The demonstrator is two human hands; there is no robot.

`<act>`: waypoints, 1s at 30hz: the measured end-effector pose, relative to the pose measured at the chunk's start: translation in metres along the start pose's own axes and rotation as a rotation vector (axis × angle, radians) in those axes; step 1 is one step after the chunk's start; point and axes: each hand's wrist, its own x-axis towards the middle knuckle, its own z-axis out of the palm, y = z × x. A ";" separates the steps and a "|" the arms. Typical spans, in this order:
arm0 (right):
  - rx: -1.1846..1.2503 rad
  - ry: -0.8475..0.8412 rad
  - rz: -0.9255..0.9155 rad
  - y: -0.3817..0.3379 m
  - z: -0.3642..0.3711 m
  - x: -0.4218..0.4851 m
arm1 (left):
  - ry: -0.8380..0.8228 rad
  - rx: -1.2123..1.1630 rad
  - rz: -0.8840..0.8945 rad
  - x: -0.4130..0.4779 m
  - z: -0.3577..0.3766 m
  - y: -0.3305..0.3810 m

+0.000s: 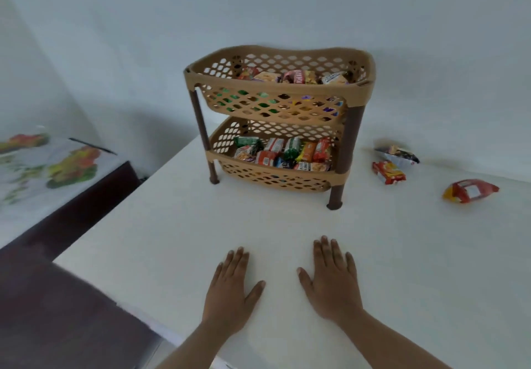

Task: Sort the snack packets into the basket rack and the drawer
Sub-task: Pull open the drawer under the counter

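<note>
Resting flat, two hands [230, 288] [330, 279], three loose packets [398, 154] [388, 171] [469, 191], two-tier rack [258, 84].

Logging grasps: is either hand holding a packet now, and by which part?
Nothing is held: the left hand and the right hand lie flat, fingers straight, on the table.

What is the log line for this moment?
left hand: flat on table | right hand: flat on table | basket rack: both tiers hold packets | loose packets: three, right of rack

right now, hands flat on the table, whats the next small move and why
Probably reach the right hand toward the red packet nearest the basket rack. Three packets lie loose on the table on its side, and it and the left hand rest flat, empty.
</note>
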 end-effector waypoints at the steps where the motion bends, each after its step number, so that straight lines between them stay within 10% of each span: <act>1: 0.000 0.014 0.001 0.000 0.001 0.000 | 0.034 -0.007 -0.062 -0.009 -0.001 -0.003; 9: -0.033 -0.108 -0.134 -0.011 -0.008 -0.012 | 0.114 -0.053 -0.376 -0.069 -0.022 -0.030; 14: -0.049 -0.150 -0.262 -0.052 0.004 -0.045 | 0.443 -0.224 -0.686 -0.097 -0.027 -0.045; 19: -0.070 -0.078 -0.249 -0.060 0.010 -0.050 | 0.522 -0.753 -1.063 -0.099 -0.027 -0.064; 30: -0.122 -0.082 -0.227 -0.063 0.008 -0.051 | 0.382 -1.811 -1.079 -0.096 -0.030 -0.091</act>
